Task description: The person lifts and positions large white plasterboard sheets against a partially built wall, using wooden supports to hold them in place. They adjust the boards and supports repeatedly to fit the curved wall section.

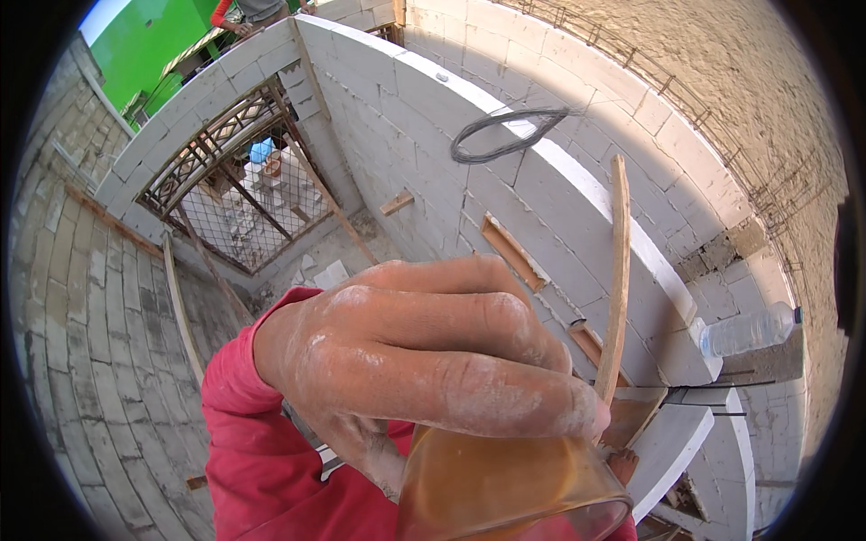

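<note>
My left hand [424, 352], dusted with pale powder, comes in from the left in a red sleeve [248, 424]. Its fingers are closed round a clear drinking glass [505, 482] of amber-brown liquid. The glass is very near the camera at the lower edge and looks tilted; the thumb is partly hidden behind it. Just right of the glass, a small brownish patch looks like fingers of my right hand [622, 465], beside a wooden board. Most of that hand is hidden, so what it holds, if anything, does not show.
A pale block wall [541, 194] crosses ahead, with a wire coil [505, 135] on its top. An upright wooden strip [617, 279] and a plastic bottle [750, 332] stand right. Far left is a grilled window opening [257, 180]; another person's red sleeve [221, 13] shows at the top.
</note>
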The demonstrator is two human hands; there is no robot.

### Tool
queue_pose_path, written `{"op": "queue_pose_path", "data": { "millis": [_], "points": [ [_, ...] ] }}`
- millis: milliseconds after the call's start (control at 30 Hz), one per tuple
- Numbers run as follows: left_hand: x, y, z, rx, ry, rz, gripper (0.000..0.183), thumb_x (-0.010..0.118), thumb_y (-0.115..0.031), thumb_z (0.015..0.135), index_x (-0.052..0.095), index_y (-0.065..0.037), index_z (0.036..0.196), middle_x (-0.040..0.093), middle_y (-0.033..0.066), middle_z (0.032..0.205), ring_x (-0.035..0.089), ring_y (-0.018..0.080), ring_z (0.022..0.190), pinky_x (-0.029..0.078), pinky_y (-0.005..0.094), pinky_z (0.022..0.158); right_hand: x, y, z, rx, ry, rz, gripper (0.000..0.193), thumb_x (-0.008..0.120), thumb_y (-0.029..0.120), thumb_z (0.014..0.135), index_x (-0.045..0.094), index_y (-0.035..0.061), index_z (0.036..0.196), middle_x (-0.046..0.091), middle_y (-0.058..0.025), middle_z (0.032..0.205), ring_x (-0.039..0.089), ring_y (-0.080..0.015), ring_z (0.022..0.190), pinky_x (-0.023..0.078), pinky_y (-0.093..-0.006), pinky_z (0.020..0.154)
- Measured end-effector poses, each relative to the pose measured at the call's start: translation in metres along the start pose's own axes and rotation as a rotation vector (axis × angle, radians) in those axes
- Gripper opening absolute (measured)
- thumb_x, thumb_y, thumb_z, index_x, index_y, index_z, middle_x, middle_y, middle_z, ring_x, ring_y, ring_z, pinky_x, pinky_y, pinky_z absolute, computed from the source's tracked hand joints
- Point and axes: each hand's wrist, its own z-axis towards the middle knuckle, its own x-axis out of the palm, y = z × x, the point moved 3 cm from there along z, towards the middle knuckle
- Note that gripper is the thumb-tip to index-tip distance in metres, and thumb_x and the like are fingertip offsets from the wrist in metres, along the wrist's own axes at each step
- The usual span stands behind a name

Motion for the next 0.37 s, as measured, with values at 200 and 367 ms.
{"op": "queue_pose_path", "data": {
  "millis": [200,367],
  "points": [
    [-0.003,-0.005,0.005,0.012,-0.002,0.027,0.015,0.078,-0.032,0.09,0.083,-0.017,0.09,0.077,0.0065,0.09,0.07,0.0209,0.079,0.062,0.0351,0.071,0.002,0.001,0.0,-0.017,-0.04,-0.02,0.021,0.062,0.016,0.09,0.081,0.008,0.094,0.068,-0.0169,0.118,0.057,-0.0321,0.118,0.039,-0.0466,0.102],
    [-0.005,-0.014,0.013,0.037,-0.009,0.07,0.016,0.083,-0.032,0.082,0.083,-0.02,0.093,0.077,0.0062,0.093,0.068,0.0197,0.077,0.063,0.0352,0.07,0.021,-0.001,-0.002,-0.039,-0.083,-0.006,0.021,0.062,0.016,0.089,0.081,0.0076,0.094,0.068,-0.0162,0.121,0.057,-0.0334,0.118,0.039,-0.0476,0.104]
  ]
}}
